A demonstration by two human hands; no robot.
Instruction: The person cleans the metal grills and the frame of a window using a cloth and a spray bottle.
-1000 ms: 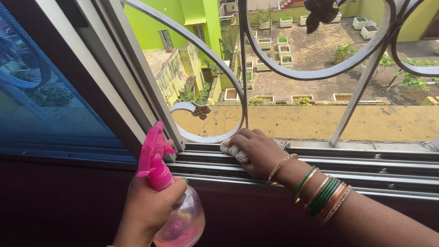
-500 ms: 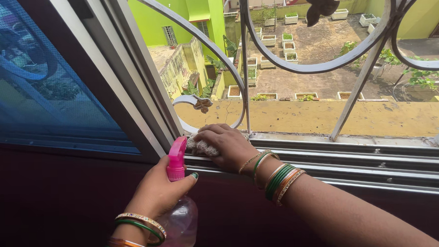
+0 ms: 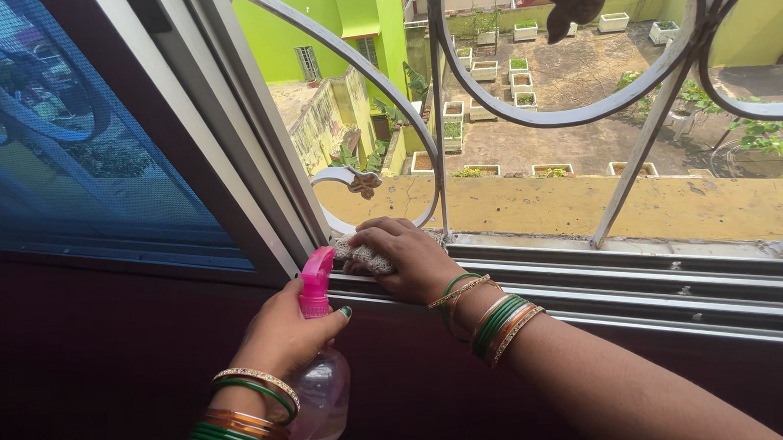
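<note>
Wiping the window track
My right hand (image 3: 407, 256) presses a pale knitted cloth (image 3: 363, 259) onto the grey metal window track (image 3: 637, 285); my left hand (image 3: 283, 336) grips a pink-topped clear plastic spray bottle (image 3: 319, 370).

Hard daylight floods in through the open window, leaving the courtyard (image 3: 578, 83) outside bright and slightly washed, while the wall (image 3: 110, 360) below the sill sits in deep shadow; focus is sharp throughout, with mild bending at the edges.

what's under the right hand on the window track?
A pale knitted cloth sticks out from under the right hand, pressed on the metal window track. The rest of the cloth and the track beneath are hidden.
</note>
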